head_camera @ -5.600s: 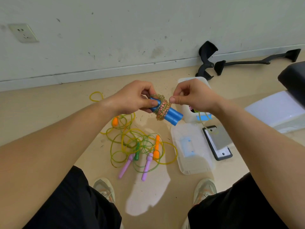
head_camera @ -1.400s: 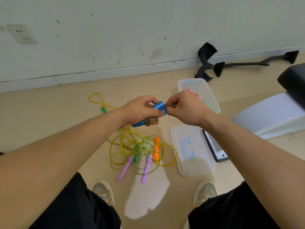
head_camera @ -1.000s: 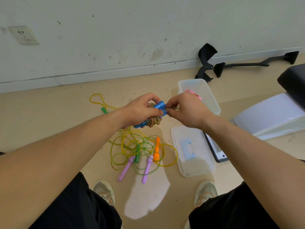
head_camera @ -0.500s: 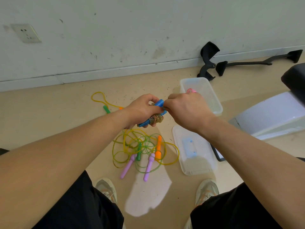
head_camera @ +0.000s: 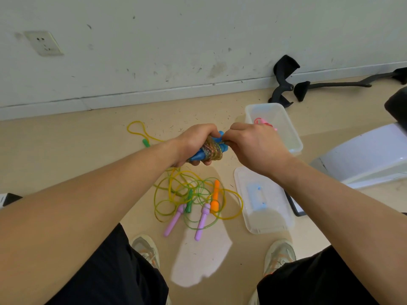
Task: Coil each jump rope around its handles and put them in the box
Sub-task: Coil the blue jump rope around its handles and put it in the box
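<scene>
We find the blue-handled jump rope [head_camera: 211,149] held up over the floor [head_camera: 66,150], in front of the person and between both hands, just left of the box [head_camera: 296,139]. Its glittery cord is wound in a thick band round the two blue handles, which lie side by side and tilted, the lower ends poking out at the bottom left and the upper ends at the top right. The left hand [head_camera: 195,140] comes in from the lower left on an outstretched forearm, back upward, with its fingers curled round the bundle and gripping it from above and beneath. The right hand [head_camera: 253,146] reaches in from the right, back toward us, with its fingers bent in against the upper end of the bundle, where it pinches at the cord or the handle tips; we cannot tell which, as its knuckles hide the contact. The clear plastic box stands open beyond the right hand, with a pink rope [head_camera: 263,123] lying inside. Its lid [head_camera: 269,221] lies flat on the floor nearer the person, below the right forearm. Under the hands a loose tangle of yellow and green cords [head_camera: 176,194] sprawls on the floor, with two purple handles [head_camera: 174,221], an orange handle [head_camera: 215,194] and a green handle [head_camera: 189,201] among it. The person's two shoes [head_camera: 146,249] show at the bottom.
</scene>
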Tool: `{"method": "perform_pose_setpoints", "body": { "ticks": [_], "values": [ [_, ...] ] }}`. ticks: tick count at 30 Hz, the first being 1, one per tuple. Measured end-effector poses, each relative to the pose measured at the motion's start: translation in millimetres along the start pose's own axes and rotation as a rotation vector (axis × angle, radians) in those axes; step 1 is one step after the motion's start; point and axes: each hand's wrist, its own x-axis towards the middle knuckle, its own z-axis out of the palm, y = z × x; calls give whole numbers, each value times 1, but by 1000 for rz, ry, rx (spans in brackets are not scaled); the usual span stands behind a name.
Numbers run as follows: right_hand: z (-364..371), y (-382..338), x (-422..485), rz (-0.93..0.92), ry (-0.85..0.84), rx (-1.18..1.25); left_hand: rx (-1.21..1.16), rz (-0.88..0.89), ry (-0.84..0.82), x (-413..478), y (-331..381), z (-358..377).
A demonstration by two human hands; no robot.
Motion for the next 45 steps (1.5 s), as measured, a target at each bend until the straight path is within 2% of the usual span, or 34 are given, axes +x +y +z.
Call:
{"method": "perform_pose_setpoints", "body": {
  "ticks": [7,19,25,28,32,37,41,45],
  "values": [
    [-2,1,1,5,-72,-52,265,118,-80,0,-2,-1],
    [4,-16,-2,-29,-97,-31,310,131,-5,4,-9,5],
    [-10,-14,3,54,-167,33,388,106,-24,7,-11,8],
    [-20,-10,6,153,-257,235,432,114,-33,9,-12,8],
    [-26,-5,6,271,-351,393,370,157,45,8,-9,4],
    [-26,-1,5,369,-395,527,281,176,253,6,-5,0],
    [-26,-2,4,414,-405,592,135,233,295,3,-3,1],
    [-28,-6,5,456,-396,651,144,265,335,9,-9,1]
  ]
}}
